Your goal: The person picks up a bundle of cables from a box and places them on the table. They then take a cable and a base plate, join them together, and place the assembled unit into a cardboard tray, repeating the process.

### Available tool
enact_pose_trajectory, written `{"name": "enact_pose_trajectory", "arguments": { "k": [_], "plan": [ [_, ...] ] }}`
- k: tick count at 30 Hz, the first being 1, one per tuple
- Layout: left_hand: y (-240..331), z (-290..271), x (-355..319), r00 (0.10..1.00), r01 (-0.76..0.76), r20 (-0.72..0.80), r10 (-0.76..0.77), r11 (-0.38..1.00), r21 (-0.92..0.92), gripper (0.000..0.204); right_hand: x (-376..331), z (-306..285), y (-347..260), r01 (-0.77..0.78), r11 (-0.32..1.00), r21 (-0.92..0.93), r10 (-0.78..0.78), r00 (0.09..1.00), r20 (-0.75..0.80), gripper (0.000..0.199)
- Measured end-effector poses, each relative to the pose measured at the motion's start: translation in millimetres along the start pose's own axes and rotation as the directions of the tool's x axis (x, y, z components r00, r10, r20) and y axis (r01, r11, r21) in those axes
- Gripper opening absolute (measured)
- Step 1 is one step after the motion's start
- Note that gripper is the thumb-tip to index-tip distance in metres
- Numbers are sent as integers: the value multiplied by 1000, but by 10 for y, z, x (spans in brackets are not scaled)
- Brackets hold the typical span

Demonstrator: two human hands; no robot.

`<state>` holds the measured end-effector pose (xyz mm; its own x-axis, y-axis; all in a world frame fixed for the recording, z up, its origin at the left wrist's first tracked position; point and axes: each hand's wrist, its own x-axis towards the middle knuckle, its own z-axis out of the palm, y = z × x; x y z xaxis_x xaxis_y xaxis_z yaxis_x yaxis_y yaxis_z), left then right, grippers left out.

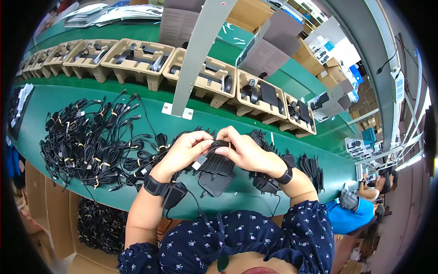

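My left hand (185,150) and my right hand (244,150) meet above the green table, both gripping a coiled black cable (218,146). Its white-tipped plug (199,162) sticks out below my left fingers. Under my hands lies a stack of flat black pads (216,176). A large heap of bundled black cables (91,141) with yellow ties spreads to the left of my left hand. Each wrist carries a black band with a small black device.
Several tan pulp trays (137,59) holding black parts line the green conveyor behind. A grey metal post (191,59) stands on the table. A cardboard box of cables (98,226) sits lower left. Another person in blue (353,210) sits at right.
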<state>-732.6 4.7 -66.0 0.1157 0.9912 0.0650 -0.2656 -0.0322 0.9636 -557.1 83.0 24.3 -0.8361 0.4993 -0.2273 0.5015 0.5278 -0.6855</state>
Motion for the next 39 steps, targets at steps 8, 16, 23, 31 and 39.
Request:
{"name": "enact_pose_trajectory", "arguments": {
  "k": [8, 16, 23, 31, 39],
  "plan": [
    [-76, -80, 17, 928, -114, -345, 144, 988, 107, 25, 406, -904, 450, -69, 836, -544, -340, 713, -613, 25],
    [-52, -139, -21, 900, -118, -408, 156, 986, 117, 25, 877, -1226, 1121, -354, 323, -878, -288, 846, -448, 13],
    [89, -294, -136, 760, -113, -500, 415, 842, 528, 18, 1117, -1028, 957, -316, -151, -937, -165, 942, -291, 5],
    [324, -545, -283, 583, 153, -610, 536, 666, 730, 16, 1466, -1000, 1451, -571, 376, -730, -209, 715, -667, 16],
    [235, -594, -462, 792, 384, -518, 324, 395, 835, 27, 1211, -1080, 1537, -281, 883, -377, -31, 764, -644, 31]
  ]
}}
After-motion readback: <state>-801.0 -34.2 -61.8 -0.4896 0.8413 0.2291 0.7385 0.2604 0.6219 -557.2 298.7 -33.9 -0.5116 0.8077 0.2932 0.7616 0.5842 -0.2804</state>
